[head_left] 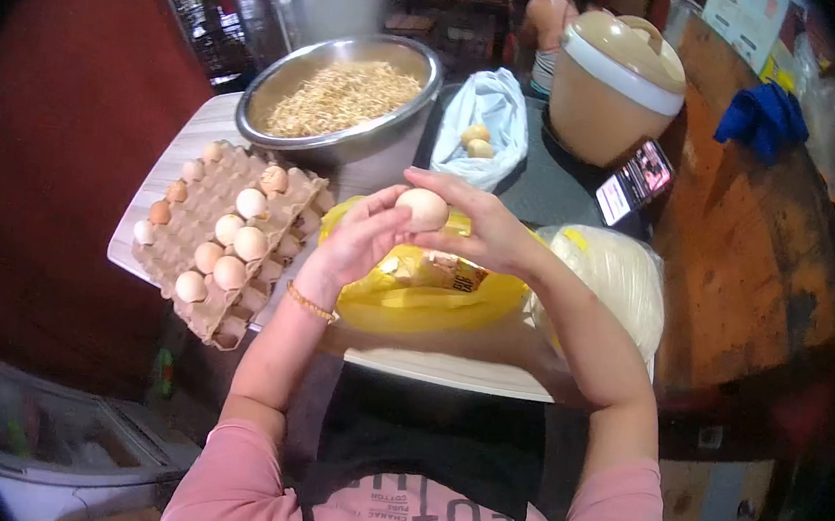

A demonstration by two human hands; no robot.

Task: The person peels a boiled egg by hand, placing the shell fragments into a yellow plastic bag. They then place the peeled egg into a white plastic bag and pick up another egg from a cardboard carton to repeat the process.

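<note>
A pale egg (422,210) is held up between my two hands, above a yellow plastic bag. My left hand (358,233) has its fingers against the egg's left side. From the right, my right hand (486,229) curves round it, fingers over the top and thumb below. Beneath them the yellow plastic bag (403,304) lies spread, with shell-like pieces and a printed wrapper (457,272) in it. To the left, a cardboard egg tray (206,215) carries several white and brown eggs (228,272), and some of its pockets are bare.
Behind the tray stands a steel bowl (426,70) of straw-coloured bits. A pale blue bag (507,118) holds two or more yellowish round items. Further right are a lidded beige container (604,98), a phone (634,183) and a full white plastic bag (616,290). Another person (549,22) is at the back.
</note>
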